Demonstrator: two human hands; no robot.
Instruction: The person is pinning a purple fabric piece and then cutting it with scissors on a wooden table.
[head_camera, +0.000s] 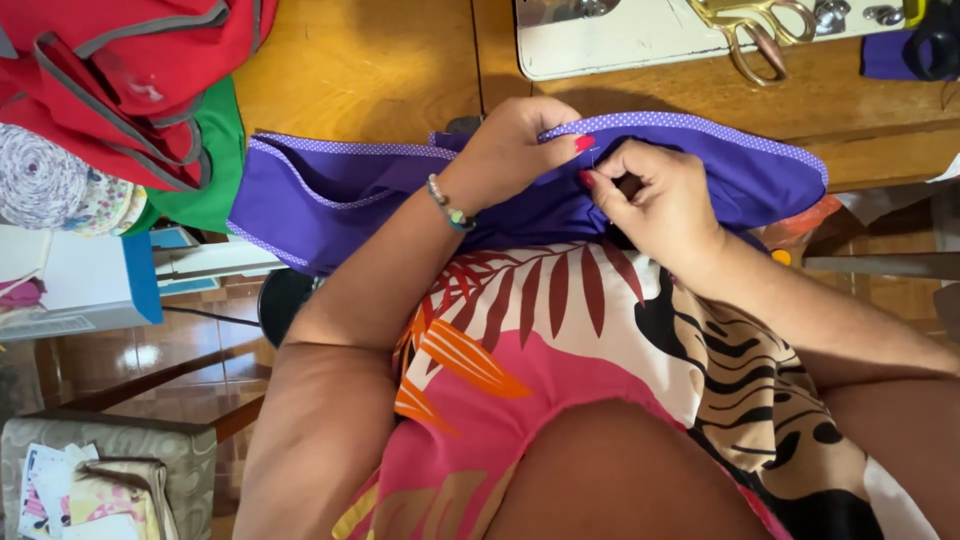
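Two hands meet over purple fabric (400, 200) lying across the lap and table edge. Right hand (655, 200) is pinched closed, fingertips apparently drawing a fine thread; the left hand (515, 150) clamps the dotted trim (690, 122) between thumb and fingers. Good practice: keep the edge taut, stitches short. Beyond lie gold scissors (750, 30).

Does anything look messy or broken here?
Nothing looks broken. Both the left hand and right hand pinch the purple cloth at its dotted edge. The red cloth lies bunched on the wooden table, and gold scissors lie beyond.
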